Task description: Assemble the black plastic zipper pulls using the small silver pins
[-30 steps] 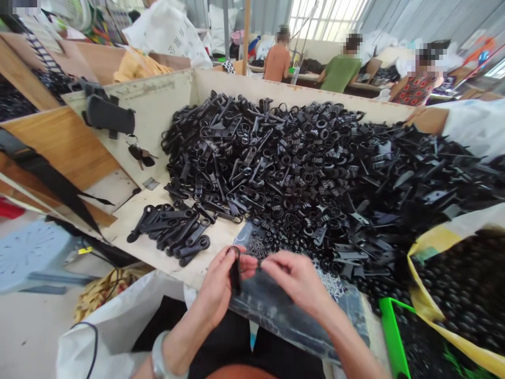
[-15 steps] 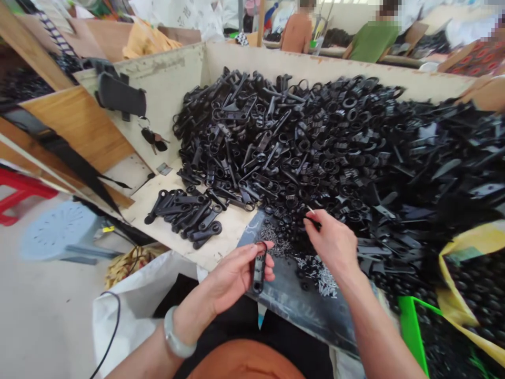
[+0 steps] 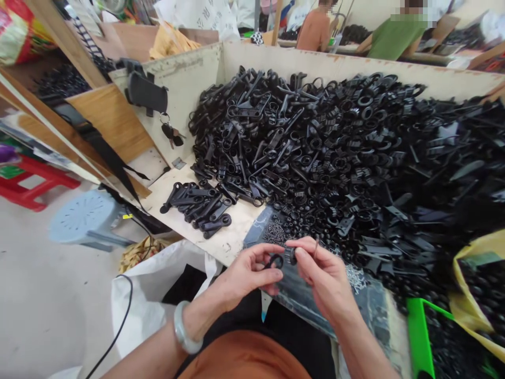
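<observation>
My left hand is closed on a black plastic arm piece, its ring end showing by my fingertips. My right hand pinches a small black ring part right against that ring end, with a thin pin sticking up between its fingers. Both hands hover over a dark sheet at the bench's near edge. A small row of finished black arms lies to the left on the bench.
A big heap of black plastic parts fills the walled wooden bench. Small rings and screws lie by my right hand. A white sack hangs below, a yellow bag and green bin stand right. Other people work behind.
My right hand came back from the pile with a small ring part and met the left hand. The left hand turned its piece so the ring end faces the right hand. The view shifted left.
</observation>
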The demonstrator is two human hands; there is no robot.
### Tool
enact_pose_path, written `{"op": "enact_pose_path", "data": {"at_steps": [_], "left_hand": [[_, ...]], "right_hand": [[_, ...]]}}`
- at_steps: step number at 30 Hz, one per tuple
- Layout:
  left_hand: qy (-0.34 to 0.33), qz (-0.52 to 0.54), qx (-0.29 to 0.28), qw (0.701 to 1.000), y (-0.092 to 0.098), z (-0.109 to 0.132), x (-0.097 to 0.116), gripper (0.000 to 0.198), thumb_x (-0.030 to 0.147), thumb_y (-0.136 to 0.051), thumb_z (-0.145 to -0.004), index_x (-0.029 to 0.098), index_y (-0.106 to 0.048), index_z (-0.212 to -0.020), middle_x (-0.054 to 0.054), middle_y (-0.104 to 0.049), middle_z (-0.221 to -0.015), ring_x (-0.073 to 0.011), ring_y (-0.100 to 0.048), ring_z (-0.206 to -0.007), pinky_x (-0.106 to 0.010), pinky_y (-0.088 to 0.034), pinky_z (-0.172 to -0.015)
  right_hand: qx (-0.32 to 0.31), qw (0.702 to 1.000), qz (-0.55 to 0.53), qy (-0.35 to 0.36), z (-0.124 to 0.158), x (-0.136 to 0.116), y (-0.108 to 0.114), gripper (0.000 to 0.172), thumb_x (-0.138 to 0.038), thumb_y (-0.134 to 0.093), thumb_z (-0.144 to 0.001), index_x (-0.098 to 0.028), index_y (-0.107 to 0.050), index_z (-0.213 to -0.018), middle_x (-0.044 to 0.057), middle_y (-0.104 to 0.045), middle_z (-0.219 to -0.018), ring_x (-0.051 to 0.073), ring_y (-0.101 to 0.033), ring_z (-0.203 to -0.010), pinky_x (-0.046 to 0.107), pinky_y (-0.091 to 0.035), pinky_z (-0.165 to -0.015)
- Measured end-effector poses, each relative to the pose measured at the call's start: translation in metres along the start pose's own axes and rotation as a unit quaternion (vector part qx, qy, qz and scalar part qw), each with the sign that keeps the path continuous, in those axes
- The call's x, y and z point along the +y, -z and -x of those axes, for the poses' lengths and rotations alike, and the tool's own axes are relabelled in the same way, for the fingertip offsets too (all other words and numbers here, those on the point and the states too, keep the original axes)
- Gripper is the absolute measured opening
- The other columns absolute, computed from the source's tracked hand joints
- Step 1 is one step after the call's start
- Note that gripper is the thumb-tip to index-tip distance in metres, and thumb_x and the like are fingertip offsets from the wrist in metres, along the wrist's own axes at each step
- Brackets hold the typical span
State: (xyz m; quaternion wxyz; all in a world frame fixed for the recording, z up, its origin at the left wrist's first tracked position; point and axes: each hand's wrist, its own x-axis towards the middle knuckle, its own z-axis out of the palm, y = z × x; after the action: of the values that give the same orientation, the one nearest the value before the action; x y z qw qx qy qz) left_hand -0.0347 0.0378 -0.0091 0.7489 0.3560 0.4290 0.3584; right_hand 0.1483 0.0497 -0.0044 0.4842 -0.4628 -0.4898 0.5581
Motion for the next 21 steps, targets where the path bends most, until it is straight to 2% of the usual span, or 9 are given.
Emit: {"op": "enact_pose_path", "data": {"at_steps": [3, 6, 8, 11, 13, 16, 19, 21], "left_hand": [[-0.004, -0.044, 0.051, 0.998, -0.002, 0.002, -0.005, 0.048, 0.035, -0.084, -0.072, 0.017, -0.065, -0.113, 0.003, -0.057, -0.084, -0.0072, -0.048, -0.055, -0.022, -0.04, -0.049], [-0.069, -0.163, 0.115, 0.978, -0.007, 0.005, -0.007, 0.028, 0.023, -0.076, -0.076, 0.019, -0.06, -0.098, 0.002, -0.06, -0.082, -0.0113, -0.054, -0.07, -0.022, -0.042, -0.06], [-0.085, -0.224, 0.127, 0.963, -0.01, 0.009, -0.005, 0.02, 0.02, -0.071, -0.079, 0.02, -0.058, -0.095, 0.003, -0.062, -0.081, -0.0125, -0.057, -0.072, -0.023, -0.043, -0.063], [-0.043, -0.256, 0.107, 0.96, -0.013, 0.013, -0.002, 0.014, 0.023, -0.067, -0.082, 0.021, -0.059, -0.093, 0.005, -0.06, -0.07, -0.0122, -0.057, -0.059, -0.024, -0.042, -0.057], [-0.028, -0.259, 0.101, 0.96, -0.013, 0.014, -0.002, 0.014, 0.024, -0.069, -0.081, 0.02, -0.062, -0.093, 0.005, -0.06, -0.068, -0.0122, -0.057, -0.058, -0.024, -0.042, -0.057], [-0.028, -0.222, 0.076, 0.972, -0.009, 0.014, -0.006, 0.022, 0.025, -0.071, -0.079, 0.018, -0.066, -0.099, 0.002, -0.064, -0.076, -0.0119, -0.057, -0.063, -0.023, -0.044, -0.058], [-0.014, -0.155, 0.033, 0.987, -0.005, 0.012, -0.014, 0.028, 0.025, -0.069, -0.08, 0.017, -0.066, -0.108, 0.0, -0.067, -0.086, -0.0093, -0.055, -0.059, -0.023, -0.045, -0.057], [-0.007, -0.143, 0.028, 0.989, -0.002, 0.012, -0.018, 0.029, 0.023, -0.067, -0.081, 0.017, -0.065, -0.109, -0.001, -0.067, -0.088, -0.0083, -0.055, -0.057, -0.022, -0.045, -0.057]], "right_hand": [[-0.014, 1.0, 0.017, 0.003, 0.006, 0.006, -0.003, 0.022, -0.042, -0.072, -0.092, -0.027, -0.082, -0.103, 0.001, -0.059, -0.084, 0.008, -0.041, -0.056, 0.022, -0.032, -0.046], [-0.028, 0.997, 0.066, 0.032, 0.013, 0.01, -0.005, 0.02, -0.04, -0.07, -0.093, -0.028, -0.083, -0.104, 0.002, -0.061, -0.084, 0.011, -0.047, -0.06, 0.024, -0.038, -0.05], [-0.032, 0.994, 0.087, 0.052, 0.016, 0.012, -0.007, 0.019, -0.038, -0.07, -0.094, -0.029, -0.083, -0.104, 0.003, -0.063, -0.083, 0.012, -0.051, -0.063, 0.025, -0.042, -0.053], [-0.031, 0.992, 0.1, 0.076, 0.018, 0.015, -0.009, 0.017, -0.034, -0.07, -0.093, -0.03, -0.083, -0.104, 0.002, -0.066, -0.08, 0.014, -0.056, -0.066, 0.025, -0.047, -0.057], [-0.027, 0.989, 0.111, 0.091, 0.019, 0.018, -0.009, 0.017, -0.031, -0.071, -0.092, -0.031, -0.083, -0.104, 0.002, -0.067, -0.08, 0.015, -0.06, -0.07, 0.025, -0.05, -0.06], [-0.024, 0.986, 0.128, 0.103, 0.018, 0.021, -0.008, 0.017, -0.028, -0.072, -0.091, -0.031, -0.083, -0.103, 0.002, -0.07, -0.081, 0.015, -0.064, -0.073, 0.025, -0.053, -0.064], [-0.036, 0.986, 0.13, 0.102, 0.017, 0.023, -0.006, 0.017, -0.026, -0.071, -0.092, -0.031, -0.083, -0.103, 0.001, -0.07, -0.08, 0.013, -0.064, -0.069, 0.023, -0.053, -0.062], [-0.045, 0.984, 0.138, 0.106, 0.016, 0.024, -0.006, 0.018, -0.025, -0.07, -0.092, -0.031, -0.083, -0.104, 0.001, -0.069, -0.079, 0.013, -0.063, -0.067, 0.022, -0.052, -0.059]]}}
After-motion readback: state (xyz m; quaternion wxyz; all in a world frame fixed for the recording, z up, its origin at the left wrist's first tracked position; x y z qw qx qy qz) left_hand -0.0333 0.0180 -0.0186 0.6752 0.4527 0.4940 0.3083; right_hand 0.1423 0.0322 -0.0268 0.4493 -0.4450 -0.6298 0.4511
